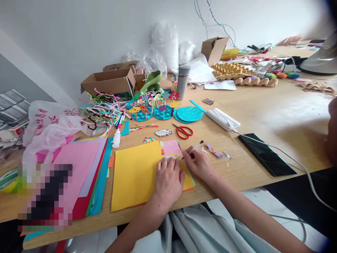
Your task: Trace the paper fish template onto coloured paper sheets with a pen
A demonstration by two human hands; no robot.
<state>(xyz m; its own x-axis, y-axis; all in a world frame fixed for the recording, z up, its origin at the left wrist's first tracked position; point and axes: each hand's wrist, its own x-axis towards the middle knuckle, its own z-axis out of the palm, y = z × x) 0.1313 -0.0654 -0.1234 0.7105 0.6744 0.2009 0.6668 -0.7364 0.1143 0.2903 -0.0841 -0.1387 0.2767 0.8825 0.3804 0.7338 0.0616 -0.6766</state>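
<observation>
My left hand [169, 180] lies with its fingers stretched out on a yellow sheet of paper [135, 175]. Its fingertips press on a white paper fish cutout [171, 158], which they partly cover. In my right hand [200, 162] a pen [195, 149] is pinched, its tip down beside the cutout and its dark end pointing up and right. A pink piece of paper [171, 147] with a drawn outline lies just beyond my fingers. Red-handled scissors [183, 131] and another fish cutout [164, 133] rest farther back.
Coloured paper sheets [79, 165] and a white glue bottle [116, 138] are on the left. Behind stand blue discs [189, 114] with colourful paper fish, a grey bottle [183, 82] and a cardboard box [109, 82]. A power bank [222, 118] is cabled near a phone [267, 154] on the right.
</observation>
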